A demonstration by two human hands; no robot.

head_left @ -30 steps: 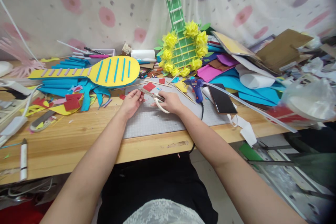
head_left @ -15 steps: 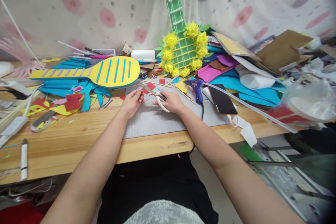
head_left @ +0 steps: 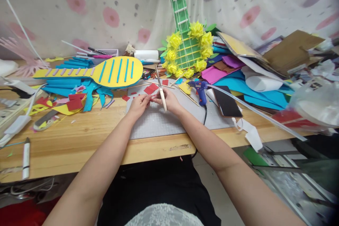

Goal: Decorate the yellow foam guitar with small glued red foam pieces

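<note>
My left hand (head_left: pixel 139 106) is closed in a pinch on a small red paper piece (head_left: pixel 152 97), mostly covered by the fingertips. Close beside it, my right hand (head_left: pixel 169 102) is closed around a pair of scissors (head_left: pixel 162 95) with white handles, the blades pointing away from me. Its thumb and finger also reach to the red piece. Under both hands lies a grey cutting mat (head_left: pixel 148 127). Several red paper scraps (head_left: pixel 151 88) are scattered on the mat just beyond my fingers.
A yellow guitar-shaped craft (head_left: pixel 119 72) lies at left; a green one with yellow flowers (head_left: pixel 185 51) leans against the curtain. Right of my hands are a blue glue gun (head_left: pixel 199 91) and a phone (head_left: pixel 227 102). Coloured sheets (head_left: pixel 254 90) pile up at right, a marker (head_left: pixel 25 159) front left.
The scissors have swung from pointing left towards my left hand to pointing away from me. My right fingertips have come up to my left fingertips at the red piece.
</note>
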